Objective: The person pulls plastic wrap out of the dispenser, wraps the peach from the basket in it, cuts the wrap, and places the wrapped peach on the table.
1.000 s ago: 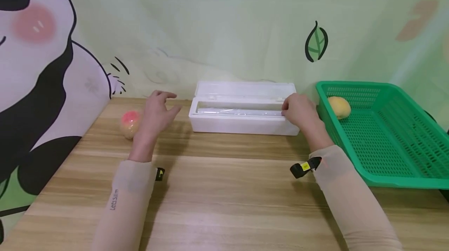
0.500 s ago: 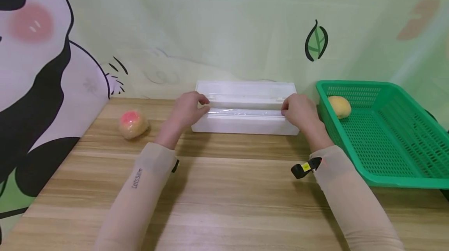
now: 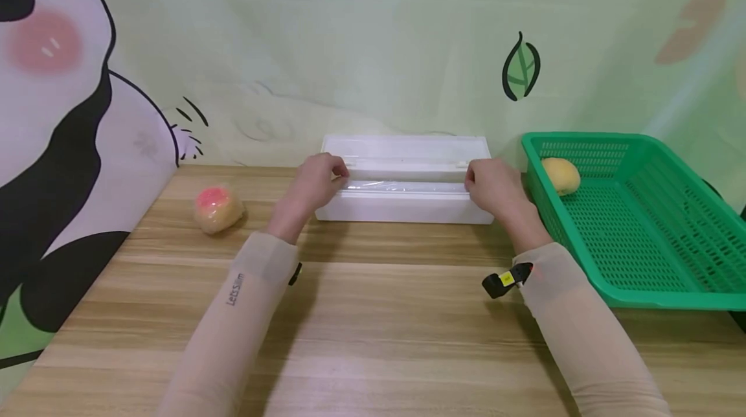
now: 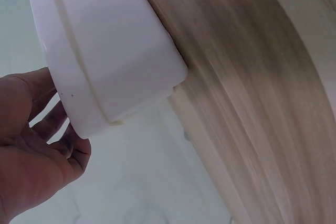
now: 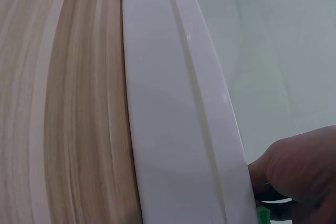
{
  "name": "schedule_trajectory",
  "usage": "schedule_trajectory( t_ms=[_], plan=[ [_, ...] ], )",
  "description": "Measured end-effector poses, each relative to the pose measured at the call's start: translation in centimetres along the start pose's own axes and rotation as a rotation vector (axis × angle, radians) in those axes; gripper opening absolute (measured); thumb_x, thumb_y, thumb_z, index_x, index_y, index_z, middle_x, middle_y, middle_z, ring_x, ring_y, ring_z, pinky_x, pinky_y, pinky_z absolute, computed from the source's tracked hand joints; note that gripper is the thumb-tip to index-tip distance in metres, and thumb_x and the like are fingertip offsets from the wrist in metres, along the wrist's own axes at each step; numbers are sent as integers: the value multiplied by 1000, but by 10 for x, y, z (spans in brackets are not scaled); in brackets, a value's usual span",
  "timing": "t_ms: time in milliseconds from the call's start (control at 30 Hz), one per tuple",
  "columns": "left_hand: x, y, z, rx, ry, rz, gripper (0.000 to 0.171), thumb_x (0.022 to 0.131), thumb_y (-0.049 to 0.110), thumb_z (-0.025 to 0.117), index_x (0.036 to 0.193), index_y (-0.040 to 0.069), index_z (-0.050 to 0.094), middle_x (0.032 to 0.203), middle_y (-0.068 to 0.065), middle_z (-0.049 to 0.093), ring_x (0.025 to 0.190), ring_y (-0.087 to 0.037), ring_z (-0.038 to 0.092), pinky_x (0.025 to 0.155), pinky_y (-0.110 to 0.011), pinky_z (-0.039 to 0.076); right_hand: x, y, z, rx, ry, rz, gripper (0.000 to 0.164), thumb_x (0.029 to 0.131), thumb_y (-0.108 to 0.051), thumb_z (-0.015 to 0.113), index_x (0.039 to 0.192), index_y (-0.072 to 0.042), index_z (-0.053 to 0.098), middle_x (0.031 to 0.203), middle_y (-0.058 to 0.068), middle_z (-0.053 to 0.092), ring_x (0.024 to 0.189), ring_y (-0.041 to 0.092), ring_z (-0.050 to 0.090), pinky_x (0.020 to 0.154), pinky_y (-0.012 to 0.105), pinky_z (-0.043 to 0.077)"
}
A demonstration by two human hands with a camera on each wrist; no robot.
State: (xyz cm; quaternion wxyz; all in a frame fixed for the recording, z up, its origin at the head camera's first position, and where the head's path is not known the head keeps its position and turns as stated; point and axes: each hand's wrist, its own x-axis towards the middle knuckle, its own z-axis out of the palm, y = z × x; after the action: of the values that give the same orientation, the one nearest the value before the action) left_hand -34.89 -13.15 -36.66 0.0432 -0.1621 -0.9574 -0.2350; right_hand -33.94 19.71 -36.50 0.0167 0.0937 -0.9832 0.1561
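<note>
A long white cling film box (image 3: pixel 402 208) stands at the back of the wooden table, its lid (image 3: pixel 408 147) tipped back. A shiny roll of cling film (image 3: pixel 402 186) lies along its opening. At the box's left end my left hand (image 3: pixel 311 182) pinches the film, thumb and fingertips meeting at the rim. My right hand (image 3: pixel 495 185) holds the film the same way at the right end. In the left wrist view the left hand's curled fingers (image 4: pixel 79 153) reach over the box's upper edge; the right wrist view shows the right hand partly hidden behind the box.
A film-wrapped peach (image 3: pixel 217 211) with a pink top sits to the left. On the right stands a green slatted basket (image 3: pixel 583 268) with a yellow fruit (image 3: pixel 561 176) in its back left corner. A printed cloth (image 3: pixel 396 48) hangs directly behind the table.
My left hand has moved right from beside the peach to the box's left end, and its fingers have closed on the film. My right hand has stayed at the right end.
</note>
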Motion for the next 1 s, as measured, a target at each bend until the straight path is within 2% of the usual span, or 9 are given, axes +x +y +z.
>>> schedule_trajectory(
  t_ms=[233, 467, 667, 767, 1000],
  plan=[
    [0, 0, 0, -31, 66, 8, 10, 101, 2, 59, 104, -3, 67, 102, -16, 69, 90, -29, 59, 85, -41, 50, 1, 1, 0, -16, 14, -16, 18, 105, -10, 49, 108, 5, 58, 94, 20, 63, 81, 34, 57, 70, 45, 51],
    [-1, 2, -1, -127, 76, -34, 12, 104, 4, 55, 108, -4, 63, 103, -17, 67, 89, -28, 57, 80, -39, 49, 0, -1, 0, 17, 38, -8, 18, 109, -13, 41, 111, 2, 50, 84, 18, 57, 75, 34, 55, 62, 43, 47],
    [0, 3, -4, -201, 125, -47, 12, 104, 5, 56, 108, -4, 63, 102, -18, 65, 90, -29, 56, 81, -39, 48, 0, -3, -1, 63, 95, 27, 11, 109, -11, 45, 112, -1, 49, 86, 17, 56, 75, 34, 55, 63, 41, 47],
    [0, 3, -4, -222, 121, -51, 11, 105, 6, 55, 109, -2, 62, 103, -16, 64, 91, -28, 55, 81, -38, 47, 0, -4, -1, 107, 122, 29, 11, 108, -11, 47, 112, -1, 50, 88, 18, 57, 77, 34, 55, 65, 41, 48],
    [-1, 0, -2, -302, 120, -44, 9, 103, 6, 55, 106, -1, 60, 96, -13, 61, 87, -26, 54, 76, -36, 45, 0, -2, 1, 178, 168, -32, 23, 104, -9, 48, 118, 6, 59, 101, 23, 65, 86, 35, 58, 76, 46, 52]
  ],
)
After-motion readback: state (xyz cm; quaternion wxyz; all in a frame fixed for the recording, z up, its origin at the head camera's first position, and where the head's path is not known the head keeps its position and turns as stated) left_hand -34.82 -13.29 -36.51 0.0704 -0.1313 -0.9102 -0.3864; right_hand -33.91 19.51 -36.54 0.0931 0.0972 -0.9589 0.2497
